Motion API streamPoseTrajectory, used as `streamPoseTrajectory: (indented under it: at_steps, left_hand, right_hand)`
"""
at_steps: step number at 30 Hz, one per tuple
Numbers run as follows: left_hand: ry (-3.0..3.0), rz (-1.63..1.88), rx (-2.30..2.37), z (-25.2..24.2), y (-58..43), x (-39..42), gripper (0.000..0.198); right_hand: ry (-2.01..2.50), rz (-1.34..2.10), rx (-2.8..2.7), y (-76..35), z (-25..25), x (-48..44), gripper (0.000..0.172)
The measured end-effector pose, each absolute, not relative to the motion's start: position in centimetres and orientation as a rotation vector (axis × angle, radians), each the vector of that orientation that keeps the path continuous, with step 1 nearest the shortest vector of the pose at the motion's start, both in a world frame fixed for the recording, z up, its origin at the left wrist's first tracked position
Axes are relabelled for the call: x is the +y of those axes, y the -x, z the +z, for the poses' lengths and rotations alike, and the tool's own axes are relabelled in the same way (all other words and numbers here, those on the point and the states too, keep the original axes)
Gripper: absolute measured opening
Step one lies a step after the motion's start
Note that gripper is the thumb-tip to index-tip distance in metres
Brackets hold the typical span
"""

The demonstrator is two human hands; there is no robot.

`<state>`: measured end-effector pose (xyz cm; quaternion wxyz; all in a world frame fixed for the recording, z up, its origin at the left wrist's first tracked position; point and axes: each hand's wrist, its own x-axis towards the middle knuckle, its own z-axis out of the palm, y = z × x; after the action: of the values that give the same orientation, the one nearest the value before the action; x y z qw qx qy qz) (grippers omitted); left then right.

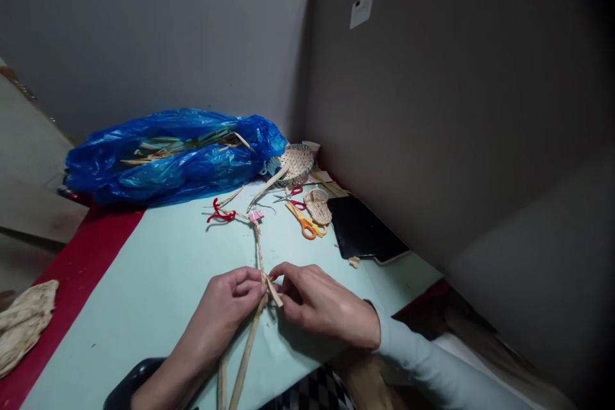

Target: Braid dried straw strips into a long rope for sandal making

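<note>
To the left of and beyond the pink binder clip (256, 216), a blue plastic bag (161, 187) is seen with dry plant strips inside it. Just left of the clip, fibre ends are marked by red ties (223, 216).

Nearer the wearer than the clip, and slightly left of it, the left hand (229, 298) is placed, its thumb and forefinger pressed together on the plaited cord (260, 248). The cord's long axis is directed from the clip almost straight toward the wearer, its lower end lying between the two sets of fingertips; it is touched most firmly from the left. From there, long loose strips (247, 352) are led wearer-ward.

Nearer than the clip and right of it, the right hand (319, 302) is held with fingers curled partway around a short flat strip (275, 295); whether it is pinched cannot be told.

Right of the clip, orange-handled scissors (307, 228) and a black tablet (362, 227) are laid.
</note>
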<state>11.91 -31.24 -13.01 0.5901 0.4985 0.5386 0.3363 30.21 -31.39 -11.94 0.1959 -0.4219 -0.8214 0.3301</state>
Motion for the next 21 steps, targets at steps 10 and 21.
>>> streamPoseTrajectory:
  at_steps: [10, 21]
  left_hand:
    - [-1.120, 0.715, 1.213, -12.4, -11.4, -31.3, 0.019]
    - [-1.179, 0.689, 1.279, -13.0, -11.2, -31.0, 0.020]
  right_hand:
    - [0.991, 1.503, -2.082, -31.3, -12.0, -29.5, 0.023]
    - [1.231, 0.394, -2.328, -29.7, -13.2, -31.8, 0.022]
